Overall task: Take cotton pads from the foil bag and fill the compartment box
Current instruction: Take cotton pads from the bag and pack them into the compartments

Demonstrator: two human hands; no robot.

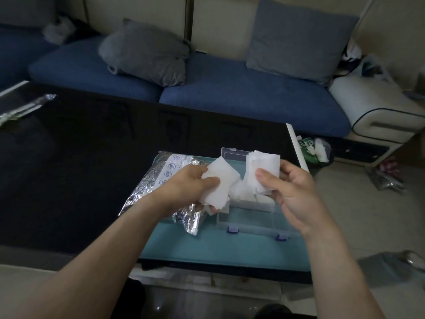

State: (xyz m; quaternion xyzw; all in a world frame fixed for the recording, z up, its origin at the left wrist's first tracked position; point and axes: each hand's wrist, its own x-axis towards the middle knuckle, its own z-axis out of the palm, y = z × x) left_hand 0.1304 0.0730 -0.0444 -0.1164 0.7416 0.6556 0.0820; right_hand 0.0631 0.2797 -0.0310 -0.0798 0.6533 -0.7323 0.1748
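Head view: your left grip (184,183) held a bunch of cotton pads (220,185), your right grip (292,187) pinched a second stack (264,164), both above the compartment box (253,217), foil bag (161,180) just left.

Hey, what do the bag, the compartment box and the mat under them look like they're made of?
The foil bag looks like metallised film: silvery, crinkled, glinting. The compartment box seems clear hard plastic, see-through walls with blue clasps. The teal mat looks matte and smooth, maybe rubber or soft plastic; I cannot tell which.
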